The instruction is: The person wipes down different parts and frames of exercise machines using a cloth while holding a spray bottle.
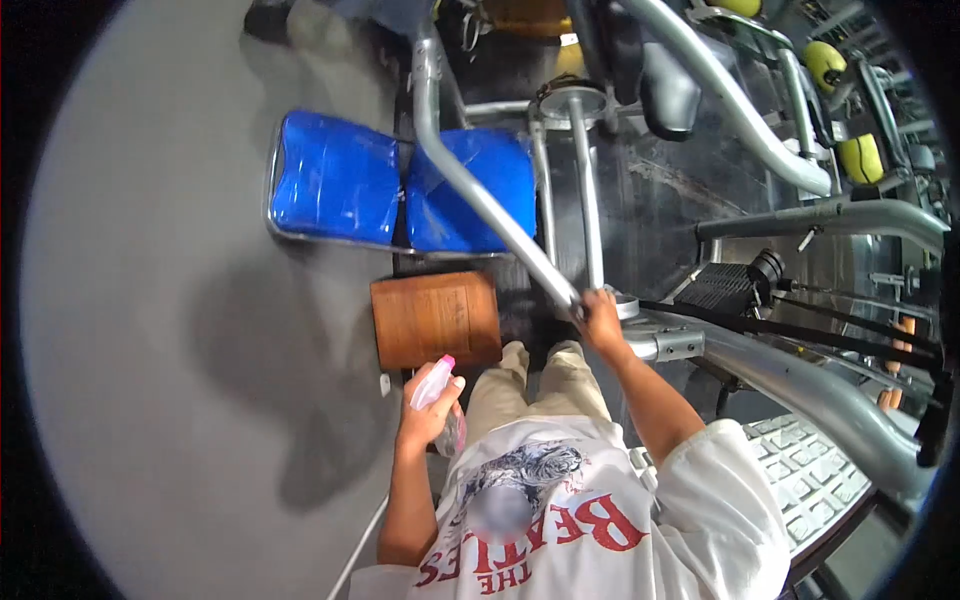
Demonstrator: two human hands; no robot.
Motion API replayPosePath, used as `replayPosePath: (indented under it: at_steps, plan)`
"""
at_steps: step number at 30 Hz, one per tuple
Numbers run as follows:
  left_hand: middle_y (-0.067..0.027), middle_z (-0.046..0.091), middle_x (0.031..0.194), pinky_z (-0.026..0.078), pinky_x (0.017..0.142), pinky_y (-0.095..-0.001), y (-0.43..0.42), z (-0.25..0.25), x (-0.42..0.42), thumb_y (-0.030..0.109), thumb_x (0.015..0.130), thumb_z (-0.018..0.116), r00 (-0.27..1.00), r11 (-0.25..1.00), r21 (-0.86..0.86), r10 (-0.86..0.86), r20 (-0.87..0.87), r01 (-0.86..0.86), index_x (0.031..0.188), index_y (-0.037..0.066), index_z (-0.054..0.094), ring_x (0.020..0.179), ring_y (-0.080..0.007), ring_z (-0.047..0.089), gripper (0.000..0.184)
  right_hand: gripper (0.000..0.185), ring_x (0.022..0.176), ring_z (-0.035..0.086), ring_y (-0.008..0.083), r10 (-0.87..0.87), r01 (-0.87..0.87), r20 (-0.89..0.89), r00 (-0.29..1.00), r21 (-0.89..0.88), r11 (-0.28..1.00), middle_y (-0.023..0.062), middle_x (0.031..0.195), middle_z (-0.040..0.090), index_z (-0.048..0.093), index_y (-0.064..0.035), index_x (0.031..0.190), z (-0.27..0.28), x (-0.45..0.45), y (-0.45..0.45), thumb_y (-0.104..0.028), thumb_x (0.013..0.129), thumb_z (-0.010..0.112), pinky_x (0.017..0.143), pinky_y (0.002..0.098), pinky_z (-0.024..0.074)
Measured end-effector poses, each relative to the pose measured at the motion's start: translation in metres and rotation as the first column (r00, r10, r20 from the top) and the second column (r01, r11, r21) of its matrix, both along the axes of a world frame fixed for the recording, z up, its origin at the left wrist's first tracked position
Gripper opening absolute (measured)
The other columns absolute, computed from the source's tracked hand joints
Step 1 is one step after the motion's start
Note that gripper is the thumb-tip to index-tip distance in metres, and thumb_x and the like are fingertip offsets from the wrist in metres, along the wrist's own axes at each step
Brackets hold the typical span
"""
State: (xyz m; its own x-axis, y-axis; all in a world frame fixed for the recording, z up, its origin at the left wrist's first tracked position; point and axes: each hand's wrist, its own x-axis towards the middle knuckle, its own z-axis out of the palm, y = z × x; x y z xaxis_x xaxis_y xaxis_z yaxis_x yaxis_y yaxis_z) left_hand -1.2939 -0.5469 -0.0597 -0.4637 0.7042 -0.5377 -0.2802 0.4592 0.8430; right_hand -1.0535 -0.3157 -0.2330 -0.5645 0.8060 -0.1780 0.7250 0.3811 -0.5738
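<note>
My left hand (425,418) is wrapped around a clear spray bottle (433,384) with a pink nozzle, held tilted in front of my shirt. At the lower end of a silver metal tube (490,205) of an exercise machine, my right hand (602,322) closes around the bar. Part of its grip is hidden, so I cannot make out whether a cloth lies under the fingers. Just ahead of my left hand stands a brown wooden stool or box (436,318). Beyond it is a blue padded chair (335,180), partly crossed by the tube.
Thick silver machine tubes (815,375) run along my right side, near a weight stack (715,290). A white surface with a raised pattern (800,460) lies at the lower right. Yellow round pads (860,160) show at the upper right. Grey floor (150,350) spreads to the left.
</note>
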Motion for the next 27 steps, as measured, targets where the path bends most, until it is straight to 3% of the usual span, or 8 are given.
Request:
replayPosePath:
  at_steps: [5, 10, 11, 14, 20, 24, 26, 27]
  plan:
    - [-0.0045, 0.057, 0.070, 0.047, 0.051, -0.0303, 0.004, 0.009, 0.030, 0.013, 0.088, 0.069, 0.998, 0.995, -0.099, 0.027, -0.052, -0.032, 0.092, 0.002, 0.056, 0.053, -0.0147, 0.057, 0.018, 0.022, 0.093, 0.052, 0.0431, -0.081, 0.077, -0.033, 0.996, -0.093, 0.993, 0.0175, 0.098, 0.056, 0.062, -0.0042, 0.088, -0.001, -0.072, 0.031, -0.019, 0.079, 0.075, 0.080, 0.0503, 0.0437]
    - [-0.0056, 0.057, 0.070, 0.047, 0.051, -0.0311, 0.007, -0.002, 0.071, 0.011, 0.087, 0.069, 0.996, 0.996, -0.031, 0.085, -0.015, -0.085, 0.092, 0.002, 0.056, 0.052, -0.0160, 0.057, 0.017, 0.033, 0.088, 0.053, 0.0406, 0.003, -0.009, -0.058, 0.998, -0.090, 0.996, 0.0154, 0.095, 0.057, 0.061, -0.0059, 0.089, -0.013, 0.043, 0.000, -0.029, 0.076, 0.080, 0.076, 0.0482, 0.0452]
    - [-0.0057, 0.057, 0.071, 0.047, 0.051, -0.0311, 0.005, -0.006, 0.080, 0.011, 0.087, 0.069, 0.995, 0.995, -0.013, 0.095, -0.006, -0.095, 0.093, 0.002, 0.056, 0.052, -0.0161, 0.057, 0.017, 0.034, 0.089, 0.054, 0.0392, 0.069, -0.057, 0.101, 0.993, -0.114, 0.992, 0.0152, 0.094, 0.058, 0.063, -0.0073, 0.092, -0.014, 0.074, -0.005, -0.031, 0.075, 0.081, 0.078, 0.0476, 0.0449]
    - [-0.0050, 0.056, 0.070, 0.047, 0.051, -0.0307, 0.002, -0.017, 0.106, 0.011, 0.087, 0.069, 0.987, 0.985, 0.053, 0.161, 0.031, -0.162, 0.093, 0.002, 0.056, 0.052, -0.0153, 0.057, 0.017, 0.032, 0.090, 0.055, 0.0386, 0.198, -0.191, 0.177, 0.964, -0.059, 0.980, 0.0141, 0.093, 0.058, 0.065, -0.0069, 0.088, 0.003, 0.108, -0.007, -0.032, 0.075, 0.081, 0.078, 0.0477, 0.0455]
    - [-0.0038, 0.057, 0.070, 0.047, 0.049, -0.0294, -0.022, -0.029, 0.143, 0.011, 0.087, 0.068, 0.967, 0.966, 0.054, 0.250, 0.039, -0.252, 0.091, 0.002, 0.058, 0.052, -0.0134, 0.056, 0.014, 0.034, 0.086, 0.055, 0.0397, 0.427, -0.428, -0.049, 0.903, -0.030, 0.903, 0.0165, 0.091, 0.057, 0.062, -0.0035, 0.084, -0.013, 0.039, 0.030, -0.030, 0.075, 0.081, 0.076, 0.0480, 0.0450]
    - [-0.0037, 0.058, 0.070, 0.046, 0.047, -0.0284, -0.043, -0.035, 0.161, 0.013, 0.087, 0.068, 0.950, 0.950, -0.026, 0.312, 0.007, -0.312, 0.088, 0.002, 0.060, 0.052, -0.0114, 0.057, 0.014, 0.044, 0.079, 0.056, 0.0418, 0.358, -0.371, -0.269, 0.894, 0.001, 0.929, 0.0191, 0.085, 0.057, 0.059, -0.0007, 0.085, -0.032, -0.052, 0.064, -0.034, 0.072, 0.084, 0.072, 0.0494, 0.0447]
    - [-0.0041, 0.058, 0.071, 0.046, 0.047, -0.0284, -0.048, -0.028, 0.170, 0.013, 0.087, 0.068, 0.933, 0.931, -0.069, 0.360, 0.002, -0.359, 0.087, 0.003, 0.059, 0.052, -0.0114, 0.057, 0.014, 0.050, 0.078, 0.057, 0.0429, 0.197, -0.256, -0.246, 0.949, -0.233, 0.938, 0.0212, 0.085, 0.058, 0.056, 0.0007, 0.086, -0.038, -0.060, 0.067, -0.038, 0.072, 0.085, 0.073, 0.0486, 0.0456]
    - [-0.0038, 0.058, 0.070, 0.047, 0.048, -0.0282, -0.054, -0.029, 0.173, 0.014, 0.087, 0.069, 0.934, 0.931, -0.085, 0.357, 0.003, -0.355, 0.086, 0.002, 0.058, 0.052, -0.0113, 0.057, 0.016, 0.052, 0.082, 0.058, 0.0422, 0.193, -0.234, -0.227, 0.954, -0.167, 0.958, 0.0225, 0.087, 0.058, 0.054, 0.0017, 0.084, -0.023, -0.053, 0.060, -0.039, 0.073, 0.084, 0.075, 0.0470, 0.0464]
